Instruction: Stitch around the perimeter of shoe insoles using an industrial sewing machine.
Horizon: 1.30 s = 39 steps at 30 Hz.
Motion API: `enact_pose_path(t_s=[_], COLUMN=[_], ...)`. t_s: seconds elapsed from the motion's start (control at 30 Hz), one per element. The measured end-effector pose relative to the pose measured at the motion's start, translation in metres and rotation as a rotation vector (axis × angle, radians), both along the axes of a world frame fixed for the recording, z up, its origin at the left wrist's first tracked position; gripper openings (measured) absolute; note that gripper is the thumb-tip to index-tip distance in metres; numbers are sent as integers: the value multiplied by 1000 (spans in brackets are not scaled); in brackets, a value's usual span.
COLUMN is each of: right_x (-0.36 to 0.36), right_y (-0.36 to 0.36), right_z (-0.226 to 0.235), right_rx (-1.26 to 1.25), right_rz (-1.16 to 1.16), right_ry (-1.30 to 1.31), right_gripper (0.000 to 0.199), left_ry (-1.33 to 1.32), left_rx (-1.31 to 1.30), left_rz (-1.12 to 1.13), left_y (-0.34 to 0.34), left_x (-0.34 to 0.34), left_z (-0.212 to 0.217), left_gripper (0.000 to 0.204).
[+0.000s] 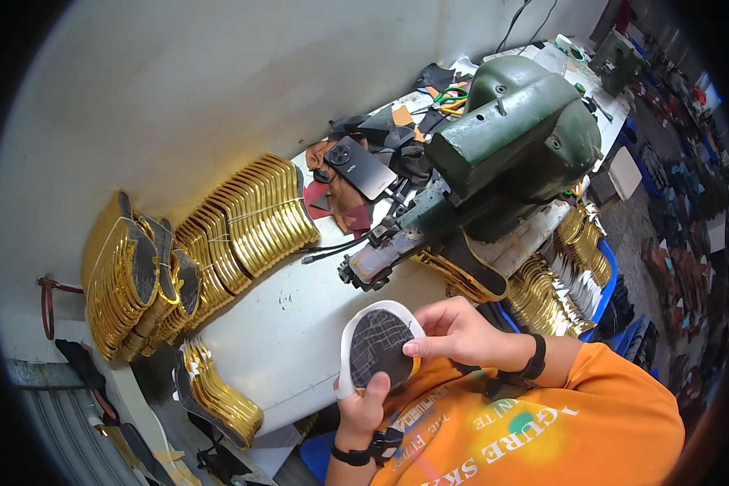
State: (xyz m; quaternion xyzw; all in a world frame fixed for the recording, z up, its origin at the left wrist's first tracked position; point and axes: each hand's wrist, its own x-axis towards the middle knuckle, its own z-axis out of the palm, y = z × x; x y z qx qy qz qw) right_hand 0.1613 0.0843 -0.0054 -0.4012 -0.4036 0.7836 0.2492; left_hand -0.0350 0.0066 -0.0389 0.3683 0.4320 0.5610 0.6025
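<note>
In front of my body I hold a rounded shoe upper piece [378, 344] with a dark grey, light-streaked lining, a white rim and a bit of gold at its lower right edge. My left hand [362, 413] grips it from below, with the thumb pressed on the lining. From the right, my right hand [454, 334] pinches the edge between thumb and fingers. Just beyond the piece is the narrow arm end of a green industrial machine [514, 134], apart from both hands.
Tied stacks of gold pieces [251, 219] stand along the wall at left. A smaller gold bundle [219, 393] sits at the table's near left edge. Behind the machine arm lie a phone [360, 168], scraps and scissors [451, 99]. More gold pieces fill a blue crate [610, 279] at right.
</note>
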Motion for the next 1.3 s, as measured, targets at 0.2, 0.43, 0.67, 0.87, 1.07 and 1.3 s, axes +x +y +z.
enact_pose_path(t_s=[0.2, 0.43, 0.67, 0.87, 1.07, 1.3], right_x=[12, 17, 16, 17, 18, 18], right_y=[-4, 10, 12, 6, 8, -13], right_z=[-2, -6, 5, -5, -6, -26], right_rx=[371, 91, -194, -26, -148, -161], right_rz=[-9, -89, -16, -120, -2, 30], right_ry=[-316, 160, 113, 140, 347, 375], right_gripper=[23, 27, 23, 29, 45, 36], left_ry=[-73, 98, 183, 85, -118, -267], left_rx=[-124, -177, -136, -244, -152, -106], left_rz=[76, -149, -268, -144, 32, 193], left_y=[4, 0, -16, -11, -8, 15], left_x=[10, -1, -9, 0, -1, 9], left_z=[2, 17, 4, 20, 11, 17], left_gripper=[68, 60, 54, 54, 42, 71])
